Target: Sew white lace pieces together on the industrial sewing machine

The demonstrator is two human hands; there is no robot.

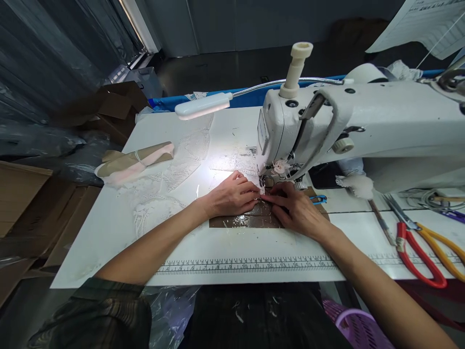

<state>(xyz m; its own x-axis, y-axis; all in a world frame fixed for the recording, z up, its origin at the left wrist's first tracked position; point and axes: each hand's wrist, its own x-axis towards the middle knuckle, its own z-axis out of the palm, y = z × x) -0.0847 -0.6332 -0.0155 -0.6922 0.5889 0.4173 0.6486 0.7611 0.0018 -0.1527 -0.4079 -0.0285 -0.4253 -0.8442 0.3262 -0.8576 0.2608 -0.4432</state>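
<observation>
A white sewing machine [279, 131] stands on the right of the table, its presser foot [262, 183] between my two hands. White lace [236, 162] lies behind the foot and runs under my left hand. My left hand [234, 196] rests at the left of the foot, fingers curled together with the tips pressed on the lace edge. From the other side my right hand [296, 208] pinches at the same spot, thumb and forefinger close to the foot. The exact grip is small and partly hidden. Beneath both hands lies a shiny brown plate [232, 222].
Loose lace pieces [189, 150] and a tied brown-and-pink roll [138, 162] lie left. A lamp [203, 105] hangs over the table. At right are scissors [417, 242], a brush [381, 223] and a blue clip-like tool [318, 199]. A printed ruler [247, 265] runs along the front edge.
</observation>
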